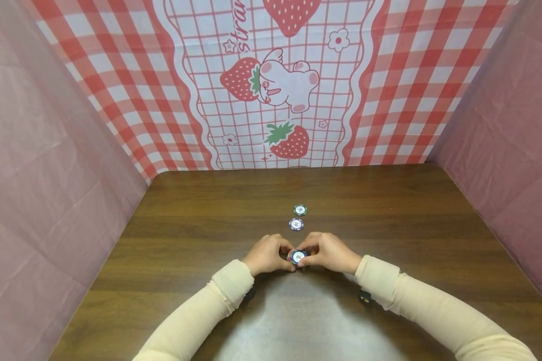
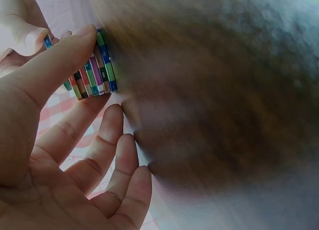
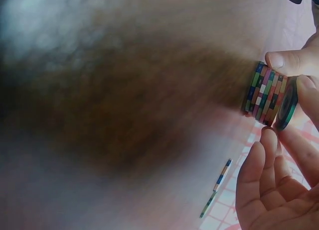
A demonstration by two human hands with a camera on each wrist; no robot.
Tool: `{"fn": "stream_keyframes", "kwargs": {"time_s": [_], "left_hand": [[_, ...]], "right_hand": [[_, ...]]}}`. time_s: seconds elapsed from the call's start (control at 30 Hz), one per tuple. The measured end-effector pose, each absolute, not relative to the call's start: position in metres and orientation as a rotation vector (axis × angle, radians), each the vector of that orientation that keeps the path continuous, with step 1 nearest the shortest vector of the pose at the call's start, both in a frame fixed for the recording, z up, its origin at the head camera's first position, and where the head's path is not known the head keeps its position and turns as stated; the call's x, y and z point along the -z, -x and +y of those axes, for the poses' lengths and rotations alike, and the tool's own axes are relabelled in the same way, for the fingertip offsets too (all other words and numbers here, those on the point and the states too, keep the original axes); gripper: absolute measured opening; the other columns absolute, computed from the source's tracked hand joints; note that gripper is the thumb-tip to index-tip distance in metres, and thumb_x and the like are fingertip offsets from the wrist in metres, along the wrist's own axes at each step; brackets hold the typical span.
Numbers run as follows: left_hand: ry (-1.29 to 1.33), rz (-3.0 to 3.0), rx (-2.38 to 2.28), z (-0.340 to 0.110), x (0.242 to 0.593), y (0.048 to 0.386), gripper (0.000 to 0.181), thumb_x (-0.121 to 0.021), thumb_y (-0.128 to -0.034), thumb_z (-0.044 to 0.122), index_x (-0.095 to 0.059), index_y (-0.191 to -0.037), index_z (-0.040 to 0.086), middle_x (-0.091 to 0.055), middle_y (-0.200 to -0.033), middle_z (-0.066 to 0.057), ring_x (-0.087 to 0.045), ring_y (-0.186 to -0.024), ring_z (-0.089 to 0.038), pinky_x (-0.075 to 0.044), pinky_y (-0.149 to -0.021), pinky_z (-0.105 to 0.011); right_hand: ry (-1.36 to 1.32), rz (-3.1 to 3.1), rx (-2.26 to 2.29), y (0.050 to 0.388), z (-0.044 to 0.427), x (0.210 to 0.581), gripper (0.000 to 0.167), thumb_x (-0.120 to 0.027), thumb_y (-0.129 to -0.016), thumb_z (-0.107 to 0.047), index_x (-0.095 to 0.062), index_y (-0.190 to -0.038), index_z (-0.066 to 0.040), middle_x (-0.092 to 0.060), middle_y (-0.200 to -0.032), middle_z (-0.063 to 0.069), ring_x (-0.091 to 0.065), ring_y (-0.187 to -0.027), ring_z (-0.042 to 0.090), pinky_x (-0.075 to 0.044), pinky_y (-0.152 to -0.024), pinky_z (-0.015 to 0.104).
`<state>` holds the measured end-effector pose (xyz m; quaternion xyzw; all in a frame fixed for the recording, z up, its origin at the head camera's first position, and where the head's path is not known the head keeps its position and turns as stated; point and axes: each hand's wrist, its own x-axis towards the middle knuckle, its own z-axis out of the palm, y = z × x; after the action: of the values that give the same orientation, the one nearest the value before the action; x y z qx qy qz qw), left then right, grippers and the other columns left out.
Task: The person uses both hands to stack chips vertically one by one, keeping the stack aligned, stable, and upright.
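Near the middle of the table, my left hand (image 1: 267, 254) grips a short stack of poker chips (image 2: 93, 73) between thumb and forefinger. Its other fingers spread out beside the stack, their tips near the tabletop in the left wrist view. The chips have multicoloured edges, as the right wrist view shows. My right hand (image 1: 331, 253) pinches a single poker chip (image 3: 287, 104) with a green and dark edge. That chip sits at the top of the stack, slightly tilted from it. From the head view its white face carries a number that is hard to read.
Beyond the hands lie two loose poker chips on the wooden table (image 1: 198, 215): a blue-edged chip (image 1: 296, 224) and, farther back, a green-edged chip (image 1: 300, 210). A strawberry-print cloth (image 1: 289, 100) hangs behind the table, with pink cloth (image 1: 45, 165) at both sides.
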<state>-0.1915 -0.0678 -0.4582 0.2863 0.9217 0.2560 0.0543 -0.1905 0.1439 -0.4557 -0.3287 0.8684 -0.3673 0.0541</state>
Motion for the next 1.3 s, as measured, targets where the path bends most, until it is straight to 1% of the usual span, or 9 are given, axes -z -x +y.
{"fn": "stream_keyframes", "kwargs": {"time_s": [0.17,0.43,0.63,0.93,1.3], "left_hand": [[-0.862,2.798,-0.777,-0.0675,0.4581,0.1917,0.035,-0.09,-0.065,0.031,-0.077,-0.096,0.019,-0.069,-0.082,0.007,-0.057,-0.078,-0.009,-0.04,-0.072,-0.023],[-0.845,2.795,-0.772,-0.0673,0.4582,0.1915,0.037,-0.09,-0.0647,0.032,-0.077,-0.096,0.019,-0.068,-0.082,0.006,-0.056,-0.077,-0.009,-0.039,-0.071,-0.022],[-0.83,2.789,-0.786,-0.0674,0.4575,0.1914,0.035,-0.09,-0.0646,0.033,-0.077,-0.094,0.018,-0.068,-0.083,0.006,-0.056,-0.078,-0.01,-0.039,-0.072,-0.023],[-0.823,2.789,-0.784,-0.0675,0.4579,0.1913,0.035,-0.09,-0.0648,0.033,-0.076,-0.094,0.017,-0.067,-0.084,0.005,-0.055,-0.078,-0.009,-0.04,-0.071,-0.022],[-0.825,2.789,-0.784,-0.0678,0.4582,0.1909,0.034,-0.09,-0.0647,0.032,-0.076,-0.092,0.018,-0.067,-0.085,0.005,-0.057,-0.079,-0.01,-0.04,-0.071,-0.023]], "right_hand": [[1.019,2.649,1.118,0.1912,0.1417,0.4565,0.025,-0.082,-0.076,-0.027,-0.077,-0.097,-0.014,-0.067,-0.086,-0.004,-0.059,-0.075,0.013,-0.047,-0.065,0.019],[1.009,2.681,1.073,0.192,0.1393,0.4563,0.027,-0.083,-0.076,-0.028,-0.077,-0.098,-0.014,-0.068,-0.086,-0.004,-0.058,-0.074,0.01,-0.047,-0.066,0.019],[0.992,2.676,1.062,0.1926,0.1378,0.4552,0.028,-0.082,-0.076,-0.029,-0.077,-0.099,-0.015,-0.067,-0.086,-0.004,-0.057,-0.074,0.009,-0.046,-0.065,0.019],[0.995,2.697,1.022,0.193,0.1365,0.4558,0.029,-0.082,-0.076,-0.03,-0.077,-0.1,-0.016,-0.065,-0.084,-0.005,-0.051,-0.07,0.0,-0.045,-0.063,0.018],[0.975,2.694,1.022,0.1924,0.1356,0.4553,0.028,-0.082,-0.078,-0.028,-0.076,-0.102,-0.015,-0.065,-0.085,-0.004,-0.051,-0.07,0.001,-0.045,-0.063,0.019]]}}
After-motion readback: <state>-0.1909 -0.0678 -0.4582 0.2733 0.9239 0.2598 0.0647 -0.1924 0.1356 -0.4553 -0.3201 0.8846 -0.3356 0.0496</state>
